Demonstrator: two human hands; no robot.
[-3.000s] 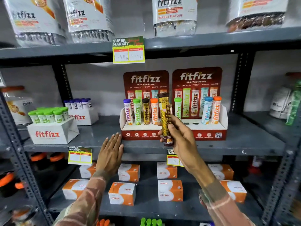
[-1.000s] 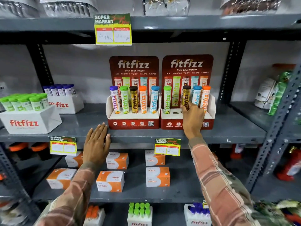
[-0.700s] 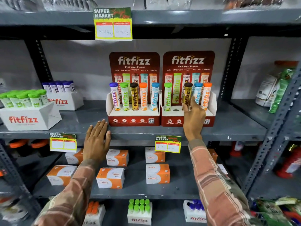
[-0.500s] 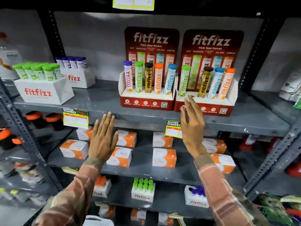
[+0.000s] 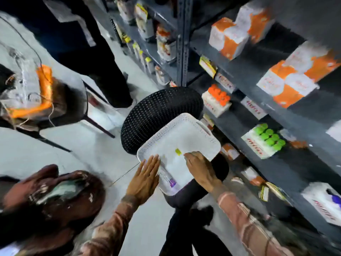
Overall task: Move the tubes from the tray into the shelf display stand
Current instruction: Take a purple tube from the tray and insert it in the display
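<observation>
Tubes (image 5: pixel 168 177) lie in white tray (image 5: pixel 186 126); left hand (image 5: pixel 144 179) spread flat, right hand (image 5: pixel 200 168) unclear.

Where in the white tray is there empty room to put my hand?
The far half of the white tray, toward its handle slot, looks bare. The near end is crowded: the left hand and right hand reach in beside the purple-capped tube and a yellow-green cap. Blur hides finer detail.

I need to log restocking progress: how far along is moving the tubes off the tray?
Nearly done, it seems: the white tray is mostly bare. In hand: nothing gripped yet; the right hand reaches in beside a yellow-capped tube, and the left hand rests at the tray's edge. Left: that tube and a purple-capped tube. The display stand is out of view.
</observation>
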